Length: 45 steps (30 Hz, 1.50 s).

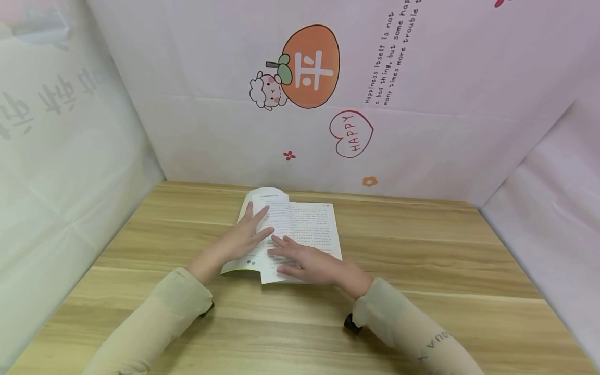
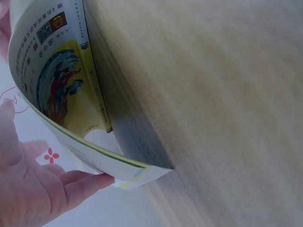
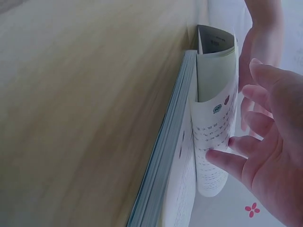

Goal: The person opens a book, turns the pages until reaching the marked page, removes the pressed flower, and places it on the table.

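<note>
An open book (image 1: 313, 226) with printed pages lies on the wooden table. Its left side, the cover with a few pages, bows up off the tabletop, and a colourful picture on the yellow cover (image 2: 78, 101) shows in the left wrist view. My left hand (image 1: 242, 238) rests on the left page with its fingers spread. Over the lower middle of the book is my right hand (image 1: 307, 262), fingers extended across the pages. In the right wrist view, a fingertip of the right hand (image 3: 274, 156) touches the curved page (image 3: 215, 127) beside the thick page block (image 3: 163, 156).
The wooden table (image 1: 422, 250) reaches out on both sides of the book. A pale printed sheet (image 1: 211, 130) with cartoon figures and lettering hangs behind it, and further white sheets (image 1: 61, 156) stand at the sides. Dark wrist bands (image 1: 352, 324) show at the sleeves.
</note>
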Tool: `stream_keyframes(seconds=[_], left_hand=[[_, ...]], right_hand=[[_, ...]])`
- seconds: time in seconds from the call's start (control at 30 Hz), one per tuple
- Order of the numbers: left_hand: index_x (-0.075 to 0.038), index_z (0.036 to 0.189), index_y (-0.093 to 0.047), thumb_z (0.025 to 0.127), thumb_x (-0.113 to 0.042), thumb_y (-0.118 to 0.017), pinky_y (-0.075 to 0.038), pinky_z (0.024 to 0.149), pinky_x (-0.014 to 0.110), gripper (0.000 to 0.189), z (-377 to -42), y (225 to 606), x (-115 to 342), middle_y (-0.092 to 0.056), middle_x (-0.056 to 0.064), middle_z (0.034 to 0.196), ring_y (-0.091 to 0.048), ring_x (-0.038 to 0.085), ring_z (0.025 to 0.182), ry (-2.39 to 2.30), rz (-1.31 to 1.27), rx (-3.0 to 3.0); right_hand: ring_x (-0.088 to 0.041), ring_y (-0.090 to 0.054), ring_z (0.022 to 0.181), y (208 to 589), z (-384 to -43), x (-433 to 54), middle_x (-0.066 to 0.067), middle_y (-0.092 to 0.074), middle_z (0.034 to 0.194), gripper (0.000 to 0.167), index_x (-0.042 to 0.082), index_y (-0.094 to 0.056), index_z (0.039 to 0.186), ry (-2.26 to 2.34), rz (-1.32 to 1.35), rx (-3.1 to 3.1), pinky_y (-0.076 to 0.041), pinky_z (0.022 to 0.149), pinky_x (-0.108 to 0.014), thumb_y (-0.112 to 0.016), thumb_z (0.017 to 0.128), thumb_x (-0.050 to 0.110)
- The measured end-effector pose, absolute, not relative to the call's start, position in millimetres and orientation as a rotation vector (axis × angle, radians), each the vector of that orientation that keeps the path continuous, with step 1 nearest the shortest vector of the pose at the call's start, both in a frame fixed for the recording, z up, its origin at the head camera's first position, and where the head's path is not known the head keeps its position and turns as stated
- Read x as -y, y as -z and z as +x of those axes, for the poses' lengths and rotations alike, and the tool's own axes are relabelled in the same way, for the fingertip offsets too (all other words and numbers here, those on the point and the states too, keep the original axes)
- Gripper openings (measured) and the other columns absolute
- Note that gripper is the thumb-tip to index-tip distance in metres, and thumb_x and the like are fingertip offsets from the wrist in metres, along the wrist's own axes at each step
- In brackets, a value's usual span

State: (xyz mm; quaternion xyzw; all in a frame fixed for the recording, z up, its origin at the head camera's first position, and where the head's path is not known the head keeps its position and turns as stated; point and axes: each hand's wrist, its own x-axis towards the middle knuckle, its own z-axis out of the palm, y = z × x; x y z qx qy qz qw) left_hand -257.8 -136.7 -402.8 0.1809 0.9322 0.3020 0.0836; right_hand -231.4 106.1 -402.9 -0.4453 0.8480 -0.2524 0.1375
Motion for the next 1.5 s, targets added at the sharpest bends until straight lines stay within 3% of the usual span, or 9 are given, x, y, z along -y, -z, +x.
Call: stream_keyframes(seconds=[0.27, 0.5, 0.63, 0.87, 1.0, 1.13, 1.33, 1.5], left_hand=[[-0.021, 0.162, -0.034, 0.11, -0.051, -0.037, -0.017, 0.111, 0.077, 0.06, -257.7, 405.8, 134.4, 0.01, 0.02, 0.169, -0.009, 0.061, 0.146, -0.762, 0.578, -2.781], [-0.017, 0.16, -0.038, 0.111, -0.048, -0.035, -0.015, 0.115, 0.072, 0.058, -259.6, 406.0, 134.5, 0.004, 0.022, 0.169, -0.012, 0.059, 0.147, -0.715, 0.582, -2.788], [-0.014, 0.16, -0.038, 0.111, -0.048, -0.035, -0.016, 0.113, 0.074, 0.06, -259.0, 404.7, 136.2, -0.001, 0.023, 0.168, -0.013, 0.061, 0.146, -0.718, 0.572, -2.789], [-0.003, 0.159, -0.036, 0.11, -0.042, -0.044, -0.007, 0.121, 0.063, 0.063, -258.9, 404.4, 137.8, -0.016, 0.025, 0.166, -0.023, 0.046, 0.15, -0.685, 0.61, -2.843], [-0.003, 0.16, -0.031, 0.109, -0.046, -0.046, -0.003, 0.121, 0.061, 0.069, -259.1, 404.2, 137.5, -0.017, 0.023, 0.167, -0.025, 0.043, 0.15, -0.63, 0.574, -2.853], [-0.001, 0.162, -0.025, 0.106, -0.052, -0.048, 0.001, 0.122, 0.06, 0.078, -261.0, 404.3, 136.9, -0.013, 0.023, 0.167, -0.018, 0.04, 0.153, -0.604, 0.54, -2.845], [0.004, 0.162, -0.016, 0.103, -0.059, -0.051, -0.009, 0.119, 0.067, 0.092, -258.3, 402.8, 136.4, -0.005, 0.026, 0.168, -0.002, 0.055, 0.149, -0.601, 0.436, -2.823], [0.007, 0.161, -0.013, 0.103, -0.056, -0.054, -0.015, 0.117, 0.068, 0.095, -257.2, 402.6, 135.8, -0.003, 0.029, 0.166, -0.005, 0.058, 0.148, -0.602, 0.407, -2.803]], right_hand=[[-0.027, -0.017, 0.155, 400.0, -229.2, -96.9, -0.012, -0.029, 0.165, 0.045, 0.008, -0.053, 0.15, 0.701, -1.319, -2.454, -0.022, 0.122, -0.044, -0.055, 0.108, 0.026], [-0.027, -0.022, 0.154, 397.7, -228.9, -106.1, -0.01, -0.029, 0.166, 0.045, 0.009, -0.051, 0.152, 0.706, -1.278, -2.482, -0.025, 0.121, -0.046, -0.051, 0.11, 0.025], [-0.031, -0.026, 0.152, 399.7, -231.7, -120.6, -0.01, -0.032, 0.165, 0.047, 0.009, -0.051, 0.152, 0.678, -1.237, -2.509, -0.027, 0.12, -0.048, -0.055, 0.108, 0.027], [-0.036, -0.031, 0.15, 404.8, -235.5, -148.1, -0.012, -0.038, 0.162, 0.057, 0.01, -0.052, 0.151, 0.53, -1.102, -2.522, -0.031, 0.118, -0.052, -0.068, 0.101, 0.031], [-0.037, -0.031, 0.15, 407.6, -236.0, -160.8, -0.014, -0.039, 0.161, 0.065, 0.009, -0.054, 0.149, 0.477, -1.049, -2.514, -0.032, 0.118, -0.052, -0.078, 0.094, 0.032], [-0.037, -0.028, 0.151, 407.7, -235.7, -171.3, -0.015, -0.037, 0.162, 0.068, 0.007, -0.055, 0.147, 0.469, -1.026, -2.499, -0.03, 0.119, -0.052, -0.082, 0.09, 0.031], [-0.038, -0.028, 0.151, 404.9, -235.8, -183.2, -0.019, -0.037, 0.161, 0.067, 0.004, -0.055, 0.146, 0.479, -1.029, -2.484, -0.027, 0.119, -0.053, -0.082, 0.089, 0.025], [-0.038, -0.028, 0.151, 401.2, -236.5, -189.3, -0.019, -0.037, 0.161, 0.065, 0.003, -0.057, 0.145, 0.499, -1.007, -2.465, -0.027, 0.12, -0.053, -0.083, 0.089, 0.021]])
